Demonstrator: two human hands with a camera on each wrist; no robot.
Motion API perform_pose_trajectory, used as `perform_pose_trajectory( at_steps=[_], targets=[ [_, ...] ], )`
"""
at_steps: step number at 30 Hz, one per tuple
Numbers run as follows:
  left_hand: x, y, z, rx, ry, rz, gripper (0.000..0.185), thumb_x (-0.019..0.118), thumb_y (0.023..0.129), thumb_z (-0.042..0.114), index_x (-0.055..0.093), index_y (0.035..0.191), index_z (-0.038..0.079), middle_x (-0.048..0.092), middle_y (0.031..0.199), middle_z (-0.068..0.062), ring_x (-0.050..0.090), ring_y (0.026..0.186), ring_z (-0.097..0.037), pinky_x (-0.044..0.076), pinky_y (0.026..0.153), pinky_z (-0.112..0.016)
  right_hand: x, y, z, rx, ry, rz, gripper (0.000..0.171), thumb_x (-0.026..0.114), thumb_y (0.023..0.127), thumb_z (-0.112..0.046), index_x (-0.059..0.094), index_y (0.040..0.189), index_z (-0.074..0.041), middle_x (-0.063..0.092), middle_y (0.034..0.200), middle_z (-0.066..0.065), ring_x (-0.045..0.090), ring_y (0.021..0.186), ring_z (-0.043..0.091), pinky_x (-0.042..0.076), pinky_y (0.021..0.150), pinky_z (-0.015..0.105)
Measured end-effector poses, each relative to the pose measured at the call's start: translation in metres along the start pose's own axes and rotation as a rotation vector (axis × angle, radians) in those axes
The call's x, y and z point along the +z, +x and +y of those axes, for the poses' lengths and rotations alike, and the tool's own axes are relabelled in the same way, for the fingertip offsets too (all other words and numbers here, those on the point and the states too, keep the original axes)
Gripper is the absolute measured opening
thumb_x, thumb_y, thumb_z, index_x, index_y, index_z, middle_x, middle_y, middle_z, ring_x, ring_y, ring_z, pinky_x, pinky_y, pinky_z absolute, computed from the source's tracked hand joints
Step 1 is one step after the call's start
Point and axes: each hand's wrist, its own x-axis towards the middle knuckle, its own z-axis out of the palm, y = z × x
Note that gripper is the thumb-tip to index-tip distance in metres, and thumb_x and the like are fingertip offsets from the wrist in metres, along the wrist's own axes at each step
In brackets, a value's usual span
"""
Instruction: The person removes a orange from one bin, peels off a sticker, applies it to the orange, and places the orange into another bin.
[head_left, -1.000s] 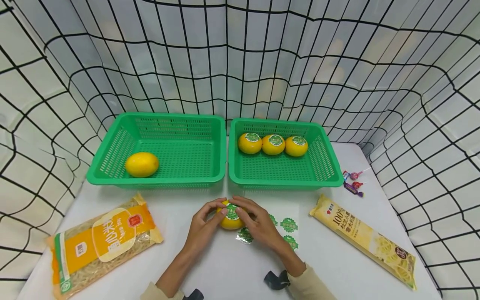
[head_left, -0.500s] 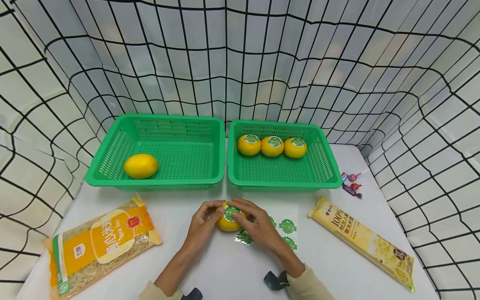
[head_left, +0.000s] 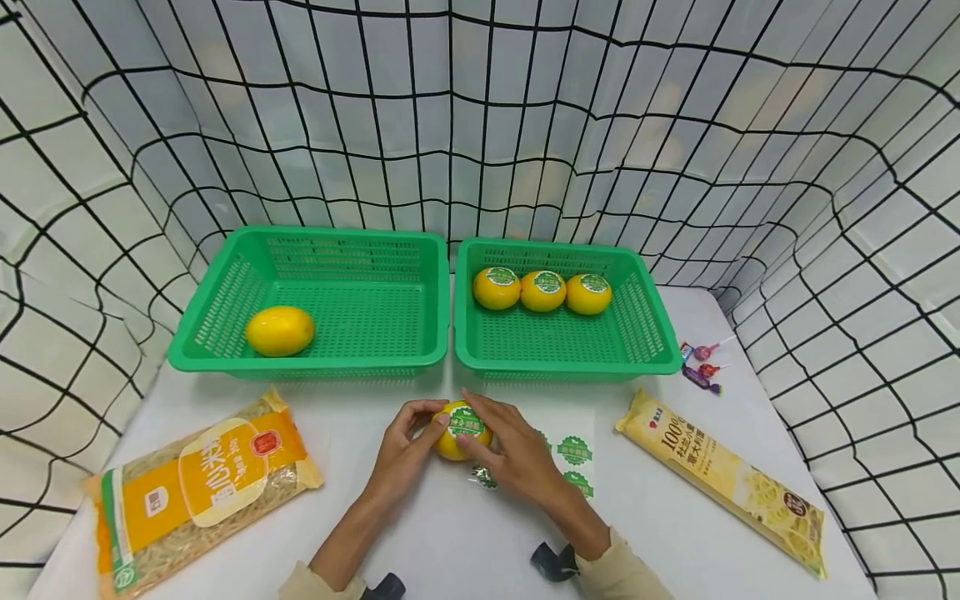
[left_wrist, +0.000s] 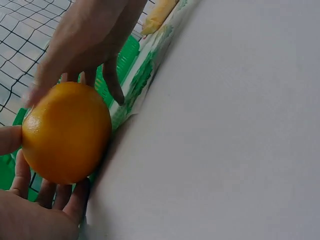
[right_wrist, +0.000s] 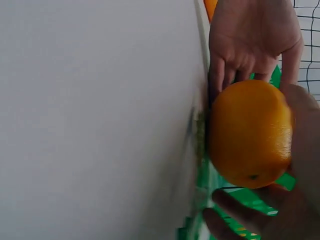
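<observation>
Sticker sheet (head_left: 573, 454) beside lemon (head_left: 461, 431); noodle bag (head_left: 198, 483) left, seemingly clear.

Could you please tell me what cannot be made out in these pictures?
- Sticker sheet, head view: its left part is hidden under the right hand.
- Lemon label print, head view: too small to read.
- Left hand, left wrist view: cut off by the frame edge.

Ahead of my hands, two green plastic baskets (head_left: 442, 354) stand side by side, walling off the far table. My left flank is hemmed by an orange noodle bag (head_left: 198, 483) (bulky), my right by a long yellow pasta packet (head_left: 723, 479); bare white tabletop (head_left: 457, 542) lies near me.
</observation>
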Motion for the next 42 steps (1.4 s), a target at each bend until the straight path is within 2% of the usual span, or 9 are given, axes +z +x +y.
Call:
perform_pose_trajectory(
  at_steps=[4,8,14,18,22,27,31,36,42],
  targets=[
    [-0.004,0.001,0.003,-0.029,-0.005,-0.013,0.036,0.069,0.105,0.024,0.061,0.135,0.005,0.062,0.143,-0.01,0.051,0.141,-0.025,0.044,0.104,-0.015,-0.003,0.003,-0.006,-0.027,-0.174,0.02,0.087,0.086,0.087,-0.054,0.048,0.16,-0.027,0.065,0.145,0.002,0.066,0.127,0.02,0.061,0.091,0.044],
    [-0.008,0.007,0.007,-0.08,-0.003,-0.082,0.041,0.065,0.107,0.031,0.058,0.14,0.009,0.064,0.141,-0.009,0.055,0.136,-0.023,0.048,0.104,-0.023,-0.011,0.002,-0.012,-0.069,-0.306,0.038,0.082,0.091,0.078,-0.057,0.06,0.142,-0.017,0.075,0.119,-0.001,0.071,0.092,0.011,0.058,0.07,0.027],
    [0.001,0.031,0.023,-0.054,-0.008,-0.15,0.05,0.053,0.112,0.043,0.056,0.147,0.006,0.067,0.137,-0.015,0.066,0.123,-0.028,0.057,0.104,-0.043,-0.073,0.0,-0.031,0.012,-0.145,-0.012,0.09,0.094,0.074,-0.044,0.048,0.145,-0.012,0.066,0.13,0.005,0.067,0.09,0.012,0.058,0.071,0.023],
    [0.014,0.047,0.031,-0.005,-0.037,-0.114,0.042,0.054,0.113,0.034,0.064,0.135,-0.002,0.07,0.129,-0.021,0.068,0.117,-0.034,0.058,0.102,-0.049,-0.129,0.046,-0.032,0.068,-0.034,-0.054,0.094,0.092,0.078,-0.029,0.038,0.152,-0.007,0.053,0.144,0.016,0.065,0.104,0.026,0.061,0.081,0.032],
    [0.025,0.053,0.03,0.027,-0.058,-0.078,0.035,0.056,0.113,0.028,0.069,0.121,-0.004,0.072,0.122,-0.019,0.068,0.113,-0.039,0.059,0.099,-0.048,-0.155,0.114,-0.014,0.07,-0.124,-0.192,0.086,0.087,0.082,-0.026,0.042,0.151,0.001,0.06,0.134,0.021,0.064,0.106,0.032,0.06,0.083,0.042],
    [0.036,0.054,0.026,0.041,-0.081,-0.065,0.036,0.054,0.113,0.028,0.07,0.116,-0.004,0.072,0.118,-0.019,0.068,0.11,-0.038,0.06,0.093,-0.04,-0.151,0.173,0.009,0.133,-0.358,-0.464,0.083,0.081,0.092,-0.038,0.041,0.157,-0.004,0.063,0.142,0.02,0.068,0.11,0.033,0.058,0.092,0.045],
    [0.039,0.051,0.026,0.045,-0.085,-0.089,0.038,0.053,0.114,0.031,0.069,0.115,-0.004,0.072,0.117,-0.018,0.068,0.109,-0.036,0.06,0.093,-0.04,-0.136,0.193,0.02,0.197,-0.345,-0.618,0.074,0.079,0.097,-0.035,0.039,0.156,-0.013,0.06,0.14,0.02,0.071,0.096,0.031,0.06,0.084,0.04],
    [0.037,0.048,0.029,0.049,-0.084,-0.091,0.039,0.054,0.113,0.033,0.068,0.116,-0.004,0.072,0.116,-0.018,0.069,0.106,-0.033,0.06,0.094,-0.044,-0.128,0.201,0.02,0.213,-0.326,-0.726,0.074,0.078,0.099,-0.03,0.036,0.158,-0.016,0.056,0.145,0.02,0.07,0.089,0.028,0.062,0.078,0.036],
    [0.028,0.043,0.033,-0.017,-0.011,-0.168,0.04,0.05,0.115,0.031,0.065,0.131,-0.002,0.072,0.121,-0.016,0.069,0.108,-0.031,0.058,0.098,-0.049,-0.129,0.207,0.017,0.266,-0.315,-0.777,0.077,0.074,0.102,-0.032,0.033,0.166,-0.018,0.037,0.167,0.018,0.07,0.107,0.026,0.064,0.087,0.038]
  ],
)
